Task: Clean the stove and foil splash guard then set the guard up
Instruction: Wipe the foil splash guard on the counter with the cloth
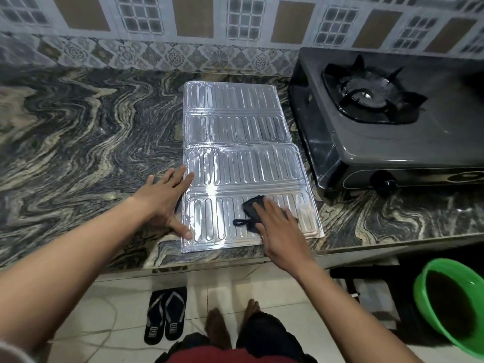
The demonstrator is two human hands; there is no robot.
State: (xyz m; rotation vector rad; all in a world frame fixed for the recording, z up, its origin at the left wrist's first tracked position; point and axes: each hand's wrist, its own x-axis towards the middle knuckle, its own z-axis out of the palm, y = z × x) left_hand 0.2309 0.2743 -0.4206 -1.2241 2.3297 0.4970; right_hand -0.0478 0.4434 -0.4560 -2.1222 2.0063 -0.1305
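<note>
The ribbed foil splash guard [235, 142] lies flat and unfolded on the marbled counter, its near end at the counter's front edge. My left hand [165, 200] rests spread on the guard's near left edge, fingers apart, holding nothing. My right hand [275, 231] presses a dark cloth [251, 208] flat onto the nearest foil panel; a small loop of the cloth sticks out to the left. The grey single-burner gas stove [379, 142] stands to the right of the guard, with its black pan support and a knob on the front.
The marbled counter [78, 142] stretches left of the guard, with a tiled wall [235, 27] behind. Below on the right sits a green basin [429, 310]. A pair of black sandals [166, 314] lies on the white floor tiles near my bare feet.
</note>
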